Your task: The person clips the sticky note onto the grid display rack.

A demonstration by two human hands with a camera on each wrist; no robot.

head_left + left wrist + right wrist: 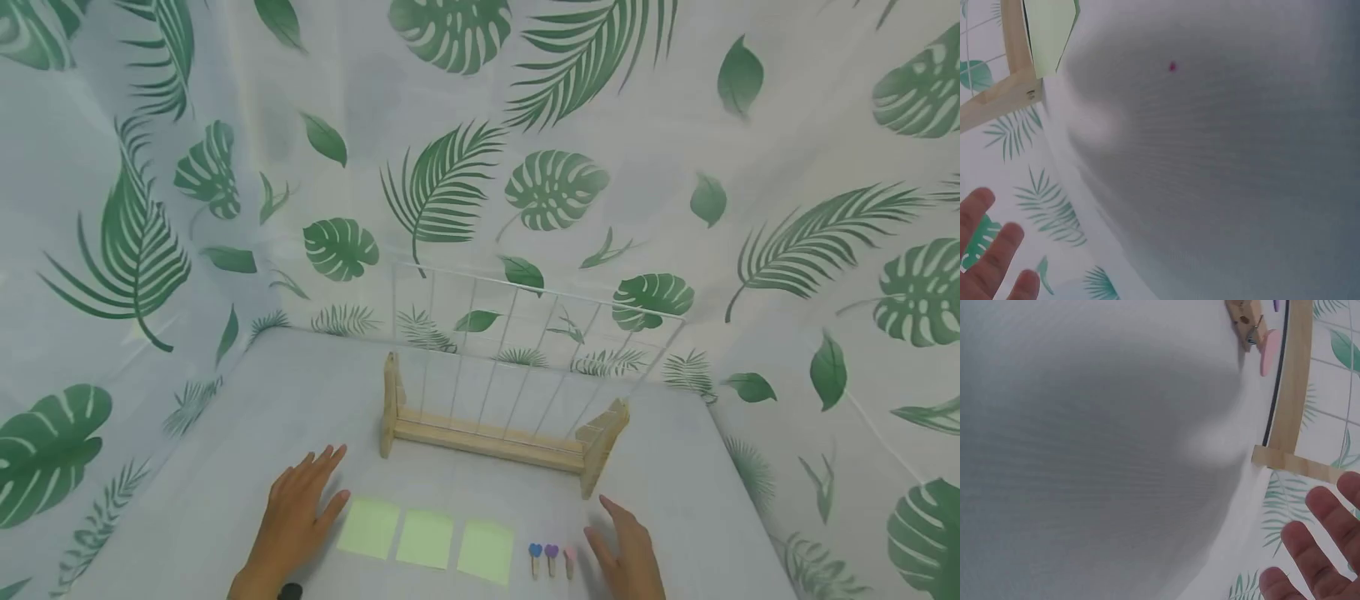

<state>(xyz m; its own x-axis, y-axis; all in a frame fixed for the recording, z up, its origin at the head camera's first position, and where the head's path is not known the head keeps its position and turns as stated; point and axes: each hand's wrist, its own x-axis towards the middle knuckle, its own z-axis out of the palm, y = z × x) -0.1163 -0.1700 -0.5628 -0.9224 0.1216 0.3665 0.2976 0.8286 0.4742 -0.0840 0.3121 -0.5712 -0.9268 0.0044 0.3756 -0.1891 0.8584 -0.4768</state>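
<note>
My left hand (296, 517) is held with its fingers extended, just left of a row of three light green paper squares (424, 538). Nothing is in it. On the other side, my right hand (628, 550) holds nothing either, its fingers spread in the right wrist view. Beside it lie three small wooden clothespins with heart tops: a blue one (535, 551), a purple one (552, 551) and a pink one (570, 553). Behind the papers stands a wooden frame (487, 446) with a white wire grid (517, 358) rising from it.
A white cloth-like surface (322, 383) lies under everything. White sheeting with green leaf prints (465, 100) surrounds it at the back and both sides. The wooden frame's right end piece (603, 446) stands just beyond my right fingertips.
</note>
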